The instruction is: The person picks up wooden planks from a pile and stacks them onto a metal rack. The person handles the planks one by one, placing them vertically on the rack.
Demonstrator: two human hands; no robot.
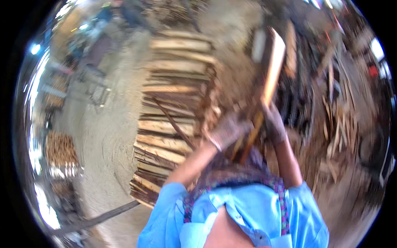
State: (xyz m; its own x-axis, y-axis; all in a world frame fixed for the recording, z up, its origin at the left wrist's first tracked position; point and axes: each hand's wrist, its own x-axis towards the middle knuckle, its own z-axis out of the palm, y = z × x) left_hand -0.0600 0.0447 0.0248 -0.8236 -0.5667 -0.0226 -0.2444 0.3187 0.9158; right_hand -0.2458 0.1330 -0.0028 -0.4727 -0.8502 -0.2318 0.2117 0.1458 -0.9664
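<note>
A long wooden board (274,66), pale on its lit face and dark along one edge, slants up and away in front of me. My right hand (274,125), in a dirty work glove, is closed on its near part. Just left of the board is my gloved left hand (231,130), its fingers pointing toward the board's lower end. Motion smears those fingers, so whether they touch or grip it is unclear. Left of my hands lies a long stack of rough wood slats (165,124), with a thin dark stick (173,122) slanting across it.
Dark boards and strips (295,97) lie right of the held board, with scattered pale offcuts (342,128) farther right. A dark pole (99,217) runs out at the lower left. Bundled wood (61,149) stands at the far left, beyond the dusty floor (107,132).
</note>
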